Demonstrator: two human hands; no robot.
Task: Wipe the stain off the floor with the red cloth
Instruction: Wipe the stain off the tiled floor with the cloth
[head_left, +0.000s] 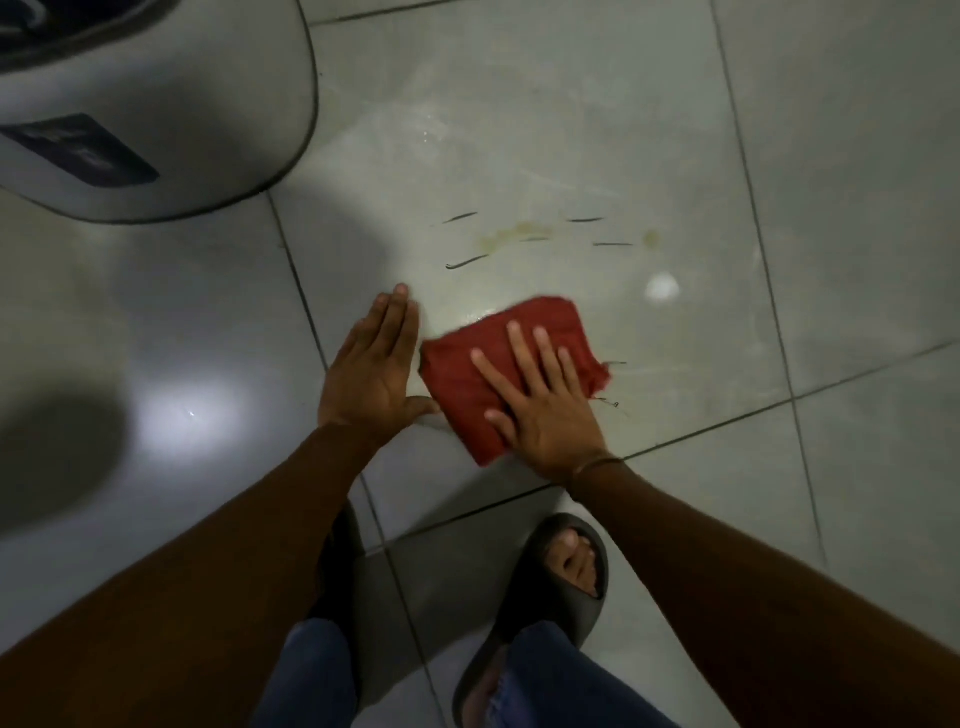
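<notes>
A folded red cloth (470, 374) lies flat on the grey tiled floor (519, 130). My right hand (540, 402) presses down on it with the fingers spread. My left hand (371, 371) rests flat on the tile just left of the cloth, with the thumb touching the cloth's edge. A yellowish stain (514, 234) with dark thin streaks around it sits on the tile a little beyond the cloth. A smaller yellow spot (650, 238) lies to its right.
A large white rounded appliance (156, 104) stands at the upper left. My feet in dark slippers (540, 597) are planted just behind my hands. A bright light reflection (662, 287) shines on the tile right of the cloth.
</notes>
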